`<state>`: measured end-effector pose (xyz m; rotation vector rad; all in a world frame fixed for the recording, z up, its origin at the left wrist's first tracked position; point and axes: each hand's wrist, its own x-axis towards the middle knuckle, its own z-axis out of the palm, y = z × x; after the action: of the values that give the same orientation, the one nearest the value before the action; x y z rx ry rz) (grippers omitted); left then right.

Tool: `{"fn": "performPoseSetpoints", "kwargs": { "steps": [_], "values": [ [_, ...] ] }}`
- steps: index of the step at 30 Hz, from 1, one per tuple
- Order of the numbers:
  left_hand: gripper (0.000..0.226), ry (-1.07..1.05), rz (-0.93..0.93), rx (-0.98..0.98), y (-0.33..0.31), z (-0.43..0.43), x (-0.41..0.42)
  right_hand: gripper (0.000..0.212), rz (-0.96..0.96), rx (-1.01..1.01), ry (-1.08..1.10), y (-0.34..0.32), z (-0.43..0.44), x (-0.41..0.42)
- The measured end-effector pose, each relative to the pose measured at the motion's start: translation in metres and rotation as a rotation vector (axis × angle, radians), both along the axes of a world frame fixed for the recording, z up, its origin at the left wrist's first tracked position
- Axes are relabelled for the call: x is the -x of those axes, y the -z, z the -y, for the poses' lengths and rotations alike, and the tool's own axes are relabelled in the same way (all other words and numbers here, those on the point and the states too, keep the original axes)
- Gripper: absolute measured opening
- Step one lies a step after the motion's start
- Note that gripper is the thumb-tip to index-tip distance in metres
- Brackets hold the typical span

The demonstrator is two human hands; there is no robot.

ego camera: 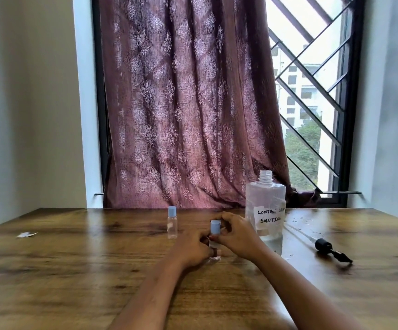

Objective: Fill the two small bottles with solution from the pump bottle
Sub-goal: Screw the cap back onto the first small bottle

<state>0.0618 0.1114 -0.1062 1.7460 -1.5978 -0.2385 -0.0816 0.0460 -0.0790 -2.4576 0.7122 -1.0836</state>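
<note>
A small clear bottle (214, 254) with a blue cap (215, 227) stands on the wooden table (74, 270) between my hands. My left hand (190, 248) grips its body. My right hand (237, 234) has its fingers around the blue cap. A second small capped bottle (172, 222) stands upright behind and to the left, untouched. The large clear bottle (265, 210), labelled as contact lens solution, stands open-necked just right of my right hand, with a little liquid at the bottom. Its black pump head with tube (329, 248) lies flat on the table to the right.
A scrap of white paper (27, 234) lies at the table's left. A patterned maroon curtain (181, 103) hangs behind the table's far edge, over a barred window (312, 91). Small droplets speckle the table near the pump tube.
</note>
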Motion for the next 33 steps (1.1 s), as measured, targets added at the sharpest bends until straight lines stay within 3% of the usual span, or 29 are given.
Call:
{"fn": "performPoseSetpoints", "kwargs": {
  "steps": [11, 18, 33],
  "values": [
    [0.042, -0.011, -0.020, -0.032, -0.002, -0.001, 0.001, 0.044, -0.047, -0.002, -0.035, 0.002, -0.002, -0.001],
    [0.027, -0.016, -0.052, -0.005, 0.000, -0.003, 0.004, 0.027, 0.036, -0.012, 0.071, 0.005, 0.008, -0.006],
    [0.024, -0.030, 0.012, -0.013, -0.006, -0.007, 0.008, 0.034, -0.017, 0.006, 0.130, 0.005, 0.002, -0.004]
  ]
}}
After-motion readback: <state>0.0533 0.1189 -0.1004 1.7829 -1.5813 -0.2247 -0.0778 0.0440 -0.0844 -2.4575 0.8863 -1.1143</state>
